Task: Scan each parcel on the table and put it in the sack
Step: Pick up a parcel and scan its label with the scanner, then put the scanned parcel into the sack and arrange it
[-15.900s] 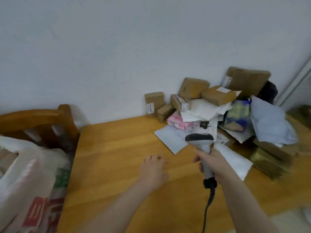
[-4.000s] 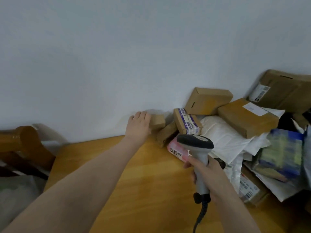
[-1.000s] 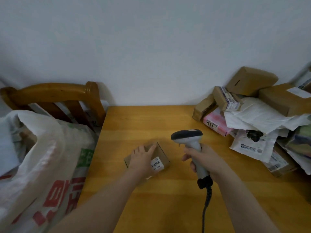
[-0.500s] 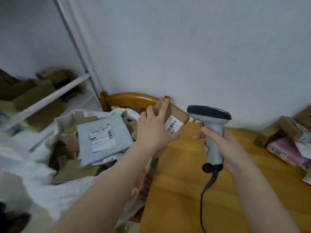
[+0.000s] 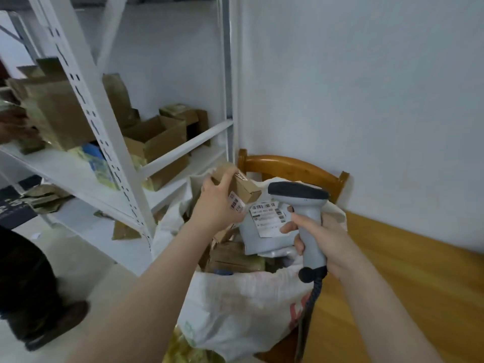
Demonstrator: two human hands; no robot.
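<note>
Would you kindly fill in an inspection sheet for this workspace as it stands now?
Surface: wooden table, only part of its top in view.
Job's things: small cardboard parcel held over the open white sack; grey mailer and brown parcels lie inside.
Clutter: cardboard scrap low down by the white shelving rack.
Hands: left hand grips the parcel; right hand grips the scanner.
Cables: dark scanner cord hangs beside the sack.
Surroundings: wooden chair behind the sack; cardboard boxes on the rack; pale wall.

White shelving (image 5: 104,142) with boxes (image 5: 157,137), wooden chair (image 5: 293,166)
</note>
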